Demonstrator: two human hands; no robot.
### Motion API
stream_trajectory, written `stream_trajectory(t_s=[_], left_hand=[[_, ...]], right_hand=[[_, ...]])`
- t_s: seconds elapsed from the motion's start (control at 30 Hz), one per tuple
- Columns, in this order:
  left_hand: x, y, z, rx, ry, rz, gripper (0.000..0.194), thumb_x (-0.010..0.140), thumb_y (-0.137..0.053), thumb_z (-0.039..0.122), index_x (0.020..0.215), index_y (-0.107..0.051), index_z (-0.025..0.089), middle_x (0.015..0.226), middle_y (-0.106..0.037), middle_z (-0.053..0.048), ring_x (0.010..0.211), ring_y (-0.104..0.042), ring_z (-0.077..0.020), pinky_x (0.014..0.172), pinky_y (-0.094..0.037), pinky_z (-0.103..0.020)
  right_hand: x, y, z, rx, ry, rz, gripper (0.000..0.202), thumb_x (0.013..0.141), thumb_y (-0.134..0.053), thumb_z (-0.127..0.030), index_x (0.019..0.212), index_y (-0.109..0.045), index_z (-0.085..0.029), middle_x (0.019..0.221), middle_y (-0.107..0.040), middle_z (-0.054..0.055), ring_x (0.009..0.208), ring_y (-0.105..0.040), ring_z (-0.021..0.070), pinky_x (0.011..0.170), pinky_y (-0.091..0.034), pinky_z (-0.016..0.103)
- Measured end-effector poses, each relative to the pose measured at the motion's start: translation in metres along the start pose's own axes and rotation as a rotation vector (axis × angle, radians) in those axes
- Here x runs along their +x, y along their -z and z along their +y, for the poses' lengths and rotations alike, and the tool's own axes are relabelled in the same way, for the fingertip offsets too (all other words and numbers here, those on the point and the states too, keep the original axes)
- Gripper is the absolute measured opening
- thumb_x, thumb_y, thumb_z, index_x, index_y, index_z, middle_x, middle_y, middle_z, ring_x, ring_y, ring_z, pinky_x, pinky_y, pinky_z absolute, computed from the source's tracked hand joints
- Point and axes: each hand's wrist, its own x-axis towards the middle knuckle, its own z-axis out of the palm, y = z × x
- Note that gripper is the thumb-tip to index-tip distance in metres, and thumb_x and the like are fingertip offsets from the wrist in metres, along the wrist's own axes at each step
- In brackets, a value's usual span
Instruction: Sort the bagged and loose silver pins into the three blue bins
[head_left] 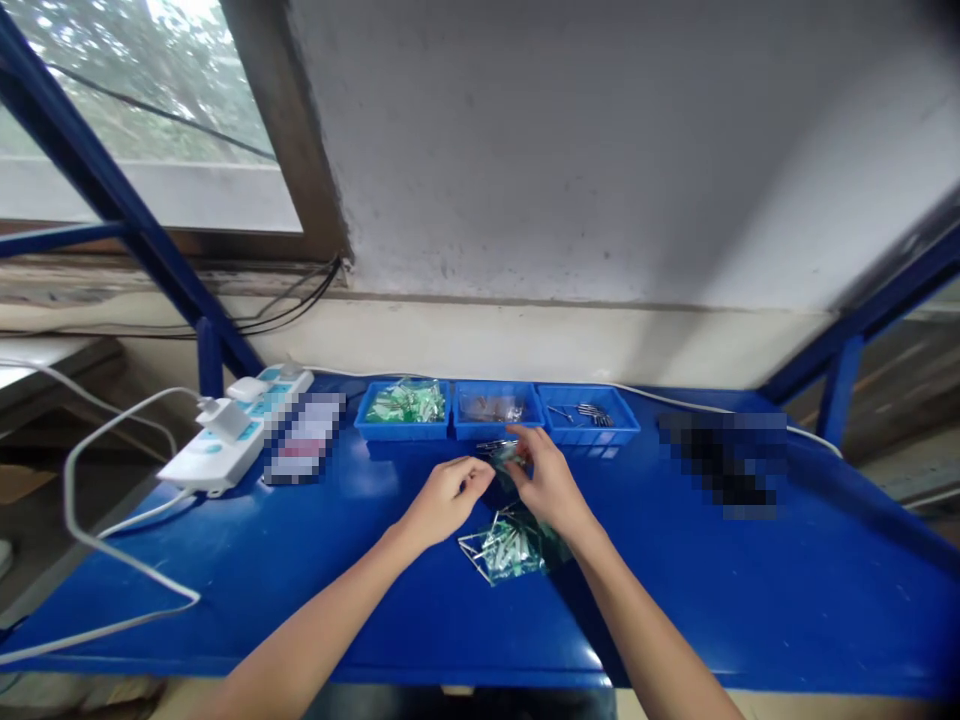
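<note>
We look down at a blue worktop [360,600] and take the hands as the middle of our clock, with 12 straight ahead. A small clear bag [508,460] sits at that middle, between the two hands. The right hand [549,482] comes in from 5 o'clock, and its fingers are clamped on the bag, the thumb on the near side. The left hand [448,498] comes in from between 7 and 8; its fingers are drawn together beside the bag, but their tips are small and turned from us, so we cannot tell whether they pinch anything.

Just past the hands, at 12, we see loose pins [491,446] in front of the middle tray [469,432], which holds brownish pieces. At 10 stands the left tray [401,432], heaped with green-and-clear bags; at 2, the right tray [592,437], with dark metal pieces inside. Near us at 6 lies a pile [514,548] of filled clear bags, slim metal pieces poking out towards 9.

Farther off at 9 we see a white power strip [184,465] with plugs in it, and at 8 a white cable [161,582] bends across the worktop. At 3 lies a dark thing [724,462], masked by pixels.
</note>
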Motion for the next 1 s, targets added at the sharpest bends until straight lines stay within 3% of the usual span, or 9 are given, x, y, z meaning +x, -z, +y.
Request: stream_trajectory(t_s=[0.1, 0.23, 0.37, 0.47, 0.53, 0.63, 0.73, 0.9, 1.0], left_hand=[[0.001, 0.006, 0.000, -0.390, 0.258, -0.038, 0.057, 0.090, -0.030, 0.057, 0.081, -0.064, 0.013, 0.070, -0.059, -0.005, 0.058, -0.053, -0.0136, 0.048, -0.036, -0.023], [-0.002, 0.012, 0.001, -0.666, 0.337, -0.003, 0.036, 0.082, -0.054, 0.049, 0.077, -0.061, 0.014, 0.067, -0.057, -0.002, 0.059, -0.053, -0.0116, 0.049, -0.036, -0.020], [0.002, 0.029, 0.005, -0.301, 0.078, 0.268, 0.019, 0.084, -0.056, 0.034, 0.086, -0.064, 0.017, 0.080, -0.064, -0.003, 0.073, -0.058, -0.0158, 0.063, -0.045, -0.025], [0.011, 0.055, 0.006, 0.139, -0.177, 0.616, 0.020, 0.087, -0.053, 0.030, 0.098, -0.066, 0.022, 0.096, -0.066, -0.005, 0.091, -0.059, -0.0199, 0.080, -0.047, -0.032], [0.018, 0.071, 0.001, 0.396, -0.280, 0.725, 0.022, 0.089, -0.050, 0.027, 0.101, -0.067, 0.024, 0.103, -0.065, -0.005, 0.098, -0.057, -0.0208, 0.089, -0.044, -0.036], [0.022, 0.080, -0.011, 0.724, -0.251, 0.535, 0.024, 0.089, -0.049, 0.025, 0.106, -0.066, 0.028, 0.111, -0.063, -0.004, 0.108, -0.052, -0.0248, 0.093, -0.039, -0.042], [0.017, 0.071, -0.024, 0.889, -0.139, 0.306, 0.035, 0.086, -0.055, 0.038, 0.120, -0.058, 0.028, 0.118, -0.060, -0.007, 0.110, -0.050, -0.0292, 0.093, -0.034, -0.047], [0.011, 0.057, -0.031, 0.910, -0.032, 0.334, 0.040, 0.087, -0.050, 0.048, 0.119, -0.057, 0.026, 0.114, -0.057, -0.011, 0.110, -0.047, -0.0315, 0.093, -0.030, -0.049], [0.013, 0.051, -0.028, 0.876, -0.034, 0.391, 0.041, 0.084, -0.054, 0.047, 0.117, -0.058, 0.023, 0.114, -0.054, -0.013, 0.110, -0.045, -0.0336, 0.092, -0.031, -0.050]], right_hand=[[-0.006, -0.005, -0.019, 0.077, 0.193, 0.072, 0.032, 0.083, -0.048, -0.009, 0.112, -0.054, -0.020, 0.093, -0.049, 0.005, 0.082, -0.053, 0.0154, 0.074, -0.047, 0.029], [-0.015, -0.020, -0.035, 0.005, 0.403, -0.027, 0.033, 0.083, -0.043, -0.005, 0.106, -0.060, -0.021, 0.099, -0.054, 0.008, 0.092, -0.052, 0.0183, 0.078, -0.047, 0.033], [-0.016, -0.021, -0.037, -0.076, 0.422, -0.063, 0.033, 0.084, -0.045, -0.007, 0.107, -0.062, -0.023, 0.095, -0.064, 0.006, 0.100, -0.052, 0.0217, 0.084, -0.045, 0.039], [-0.009, -0.007, -0.034, -0.068, 0.317, -0.039, 0.023, 0.087, -0.047, -0.016, 0.102, -0.064, -0.022, 0.085, -0.066, 0.005, 0.090, -0.056, 0.0202, 0.080, -0.046, 0.037], [-0.003, 0.006, -0.030, -0.078, 0.223, -0.005, 0.021, 0.089, -0.047, -0.022, 0.100, -0.065, -0.021, 0.087, -0.067, 0.006, 0.085, -0.058, 0.0191, 0.079, -0.046, 0.036], [-0.004, 0.022, -0.020, -0.117, 0.071, 0.026, 0.024, 0.091, -0.046, -0.031, 0.104, -0.063, -0.021, 0.093, -0.067, 0.006, 0.090, -0.059, 0.0205, 0.082, -0.046, 0.036], [-0.025, 0.033, -0.006, -0.164, -0.056, -0.054, 0.030, 0.090, -0.046, -0.037, 0.112, -0.060, -0.022, 0.102, -0.066, 0.007, 0.100, -0.058, 0.0229, 0.087, -0.046, 0.040], [-0.077, 0.037, 0.012, -0.229, -0.040, -0.287, 0.053, 0.088, -0.050, -0.033, 0.138, -0.036, -0.029, 0.134, -0.049, 0.007, 0.127, -0.040, 0.0262, 0.102, -0.037, 0.048], [-0.086, 0.032, 0.016, -0.198, -0.068, -0.200, 0.046, 0.089, -0.046, -0.023, 0.134, -0.041, -0.029, 0.122, -0.055, 0.008, 0.116, -0.049, 0.0239, 0.095, -0.044, 0.044]])
